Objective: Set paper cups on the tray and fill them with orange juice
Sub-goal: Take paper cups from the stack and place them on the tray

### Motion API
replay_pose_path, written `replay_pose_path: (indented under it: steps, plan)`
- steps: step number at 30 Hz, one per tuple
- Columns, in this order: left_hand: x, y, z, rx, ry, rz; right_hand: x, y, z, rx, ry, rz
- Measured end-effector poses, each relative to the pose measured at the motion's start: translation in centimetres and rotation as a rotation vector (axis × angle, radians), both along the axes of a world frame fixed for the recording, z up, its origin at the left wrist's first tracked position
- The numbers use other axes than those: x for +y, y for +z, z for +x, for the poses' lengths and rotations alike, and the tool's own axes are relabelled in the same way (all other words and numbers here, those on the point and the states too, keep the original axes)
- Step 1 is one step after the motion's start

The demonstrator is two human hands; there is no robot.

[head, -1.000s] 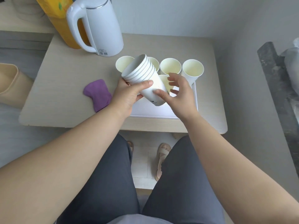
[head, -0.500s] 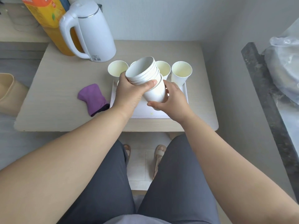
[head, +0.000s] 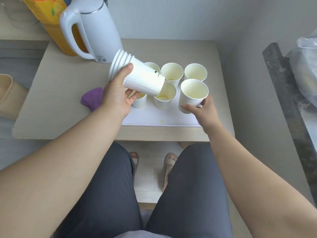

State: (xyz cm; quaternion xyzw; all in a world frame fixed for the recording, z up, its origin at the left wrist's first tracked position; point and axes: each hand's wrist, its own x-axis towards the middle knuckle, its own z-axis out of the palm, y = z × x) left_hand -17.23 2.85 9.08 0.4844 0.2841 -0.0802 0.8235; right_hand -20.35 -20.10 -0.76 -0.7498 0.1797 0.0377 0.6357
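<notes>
My left hand point(head: 120, 95) grips a stack of white paper cups point(head: 137, 74), tilted on its side above the tray's left part. My right hand point(head: 204, 109) holds a single upright paper cup point(head: 193, 95) at the right side of the white tray point(head: 154, 120). Several more cups stand on the tray, among them one in the middle point(head: 165, 97) with a trace of orange liquid at its bottom and two at the back point(head: 172, 73) point(head: 195, 72). An orange juice carton point(head: 51, 23) stands at the back left behind a white kettle point(head: 96, 30).
A purple cloth point(head: 91, 98) lies on the beige table point(head: 60, 79) left of the tray. A beige bin point(head: 8, 97) stands on the floor at left. A dark counter point(head: 288, 93) with a plastic bag point(head: 307, 62) is at right. A wall lies behind the table.
My right hand has pulled one cup off the bottom of the stack and moved it right and down to the tray. The left hand has tipped the stack further left.
</notes>
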Motion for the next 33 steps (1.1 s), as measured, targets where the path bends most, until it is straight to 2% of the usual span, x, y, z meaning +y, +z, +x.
replay_pose_path:
  steps: [16,23,29,33]
  plan:
    - [1.8,-2.8,0.0,0.019,0.015,0.092,1.0,-2.5,2.3,0.030,-0.084,-0.018]
    - [1.5,-3.1,-0.2,0.009,-0.004,0.118,1.3,-2.8,2.6,-0.025,-0.078,-0.081]
    - [1.2,-3.3,-0.9,-0.002,-0.019,0.127,1.3,-3.6,2.1,0.061,-0.092,-0.068]
    - [1.3,-3.2,-1.4,-0.005,-0.013,0.118,1.5,-2.9,-0.1,0.083,-0.160,-0.131]
